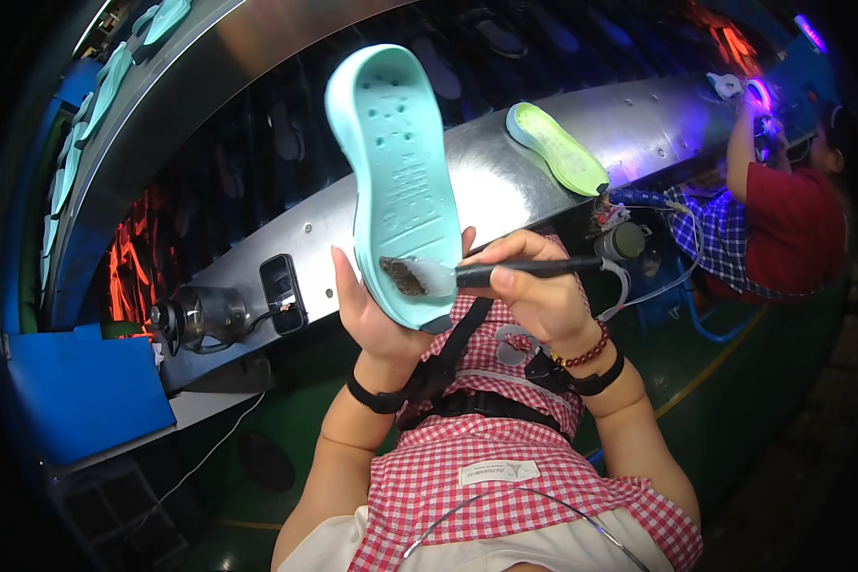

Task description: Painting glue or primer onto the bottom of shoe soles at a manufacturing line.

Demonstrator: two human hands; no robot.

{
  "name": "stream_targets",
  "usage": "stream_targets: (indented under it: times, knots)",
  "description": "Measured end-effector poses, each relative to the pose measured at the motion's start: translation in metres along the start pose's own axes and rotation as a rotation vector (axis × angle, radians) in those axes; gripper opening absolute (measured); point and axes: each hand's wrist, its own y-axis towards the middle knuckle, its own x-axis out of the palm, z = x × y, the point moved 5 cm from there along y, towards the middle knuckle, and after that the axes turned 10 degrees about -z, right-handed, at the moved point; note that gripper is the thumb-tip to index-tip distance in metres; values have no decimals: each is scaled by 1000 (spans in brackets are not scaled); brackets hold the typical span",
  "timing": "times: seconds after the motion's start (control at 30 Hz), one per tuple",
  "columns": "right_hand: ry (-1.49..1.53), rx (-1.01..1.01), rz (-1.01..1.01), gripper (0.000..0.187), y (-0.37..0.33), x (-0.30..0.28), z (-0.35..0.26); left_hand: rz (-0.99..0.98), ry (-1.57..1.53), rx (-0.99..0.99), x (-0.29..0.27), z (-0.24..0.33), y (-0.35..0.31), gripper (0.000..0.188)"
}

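A turquoise shoe sole stands tilted up in front of me, its hollow inner side facing me. My left hand grips it from below around its lower end, the thumb along the left edge. My right hand is closed on a brush with a black handle and a pale, see-through neck. The brush's dark bristles lie against the inside of the sole near its lower end. A yellow-green sole rests on the metal ledge, to the right of the turquoise one.
Behind the steel ledge runs a dark line carrying more soles. A glass pot and a black tray sit at the left, beside a blue box. A round container stands right. A co-worker in red works at far right.
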Motion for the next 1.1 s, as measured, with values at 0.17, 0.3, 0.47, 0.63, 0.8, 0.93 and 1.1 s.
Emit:
stream_targets:
  times: [0.17,0.3,0.47,0.63,0.8,0.93,1.1]
  knots:
    - [-459,-77,-132,16,-4,11,-17,25,-20,-51,-12,6,2,65]
    - [-712,-186,-257,18,1,19,-26,-2,-50,-9,-11,6,6,65]
    - [-493,-82,-223,15,6,20,-31,17,-154,-23,-12,8,6,65]
    - [-730,-153,-365,19,11,23,-29,77,45,-75,-12,8,9,64]
    - [-685,-118,-192,18,18,11,-47,89,304,-80,-16,19,12,60]
    - [-803,-84,-350,17,19,20,-47,118,323,-87,-15,23,15,64]
    - [-788,-94,-440,18,6,30,-35,47,52,-132,-16,23,20,58]
